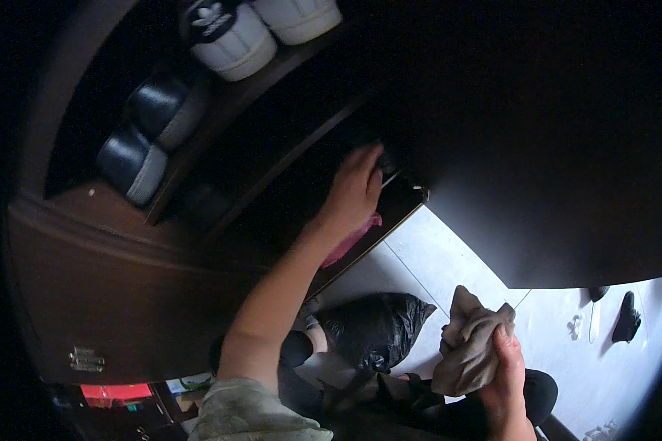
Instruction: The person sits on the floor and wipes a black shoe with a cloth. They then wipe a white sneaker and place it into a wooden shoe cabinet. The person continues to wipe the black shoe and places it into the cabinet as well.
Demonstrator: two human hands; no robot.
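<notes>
My left hand reaches into the lowest part of a dark wooden shoe cabinet. Its fingertips are in shadow near a dark object I cannot make out, so its hold cannot be told. Pink material lies just under that wrist, at the cabinet's bottom edge. Lower right, my right hand grips a crumpled grey-brown cloth, thumb on top, over the tiled floor. White sneakers and black shoes with pale soles stand on the upper shelves.
A full black plastic bag lies on the floor between the cabinet and my legs. The dark cabinet door stands open at the right. Beyond it are a black shoe and small white scraps. A red item shows lower left.
</notes>
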